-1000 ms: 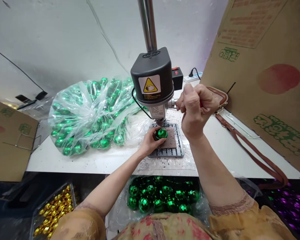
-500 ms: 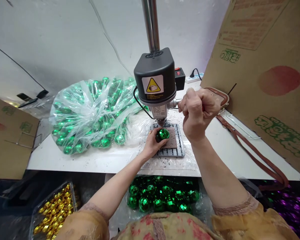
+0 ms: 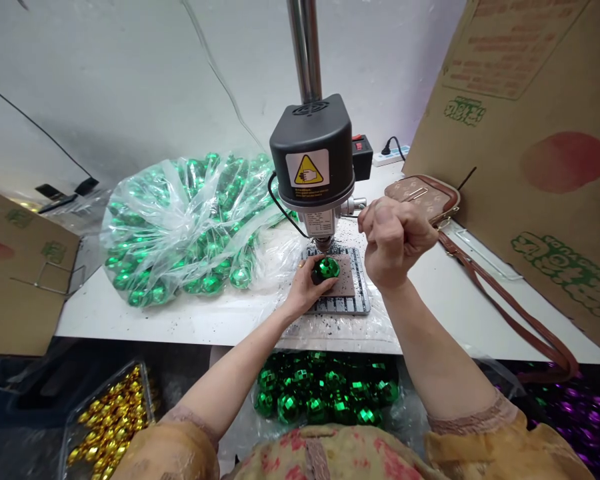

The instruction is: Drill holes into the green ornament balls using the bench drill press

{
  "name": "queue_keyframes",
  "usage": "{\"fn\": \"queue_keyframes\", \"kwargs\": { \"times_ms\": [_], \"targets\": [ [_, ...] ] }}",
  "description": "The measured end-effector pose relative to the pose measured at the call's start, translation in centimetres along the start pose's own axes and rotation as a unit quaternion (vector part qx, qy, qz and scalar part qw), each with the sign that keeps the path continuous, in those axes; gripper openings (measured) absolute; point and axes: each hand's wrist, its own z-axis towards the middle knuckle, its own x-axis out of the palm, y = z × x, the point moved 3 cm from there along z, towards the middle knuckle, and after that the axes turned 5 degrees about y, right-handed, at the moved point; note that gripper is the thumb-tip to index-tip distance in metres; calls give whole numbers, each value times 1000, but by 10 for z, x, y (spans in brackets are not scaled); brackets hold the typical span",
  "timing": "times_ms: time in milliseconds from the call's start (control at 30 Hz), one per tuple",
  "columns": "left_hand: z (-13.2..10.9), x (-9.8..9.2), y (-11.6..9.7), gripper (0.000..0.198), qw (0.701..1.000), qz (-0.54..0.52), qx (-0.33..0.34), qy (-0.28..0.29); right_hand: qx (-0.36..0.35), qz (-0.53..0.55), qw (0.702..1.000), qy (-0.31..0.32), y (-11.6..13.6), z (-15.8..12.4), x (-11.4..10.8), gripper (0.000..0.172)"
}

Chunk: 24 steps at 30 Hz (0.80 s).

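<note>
A shiny green faceted ball (image 3: 329, 268) is held by my left hand (image 3: 307, 283), fingers and thumb closed around its left side. The ball rests on a brown pad (image 3: 346, 283) over the slotted metal base (image 3: 361, 297) of a small bench drill press (image 3: 311, 153). The drill's chuck (image 3: 323, 244) is right above the ball; whether the bit touches it I cannot make out. To the right of the drill head, my right hand (image 3: 397, 243) is closed in a fist around the press's feed lever, most of which the fingers hide.
A clear plastic bag (image 3: 180, 227) full of green balls lies left of the drill. More green balls (image 3: 325, 393) sit below the table edge, gold ones (image 3: 113, 427) lower left. A patterned purse (image 3: 423, 193) and cardboard boxes (image 3: 530, 153) stand right. Dark shavings dot the table.
My right hand has come down a little, uncovering more of the purse and the lever hub. My left hand and the green ball have stayed in place.
</note>
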Motion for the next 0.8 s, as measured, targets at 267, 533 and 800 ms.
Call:
{"fn": "queue_keyframes", "kwargs": {
  "times_ms": [267,533,800],
  "targets": [
    [1,0,-1,51,1000,-7,-11,-5,-26,-9,1000,4,-1,-6,-2,46],
    [1,0,1,52,999,-31,-19,10,-40,-10,999,8,0,-8,-3,48],
    [0,0,-1,51,999,-34,-16,8,-37,-11,999,15,0,-12,-5,46]
  ]
}}
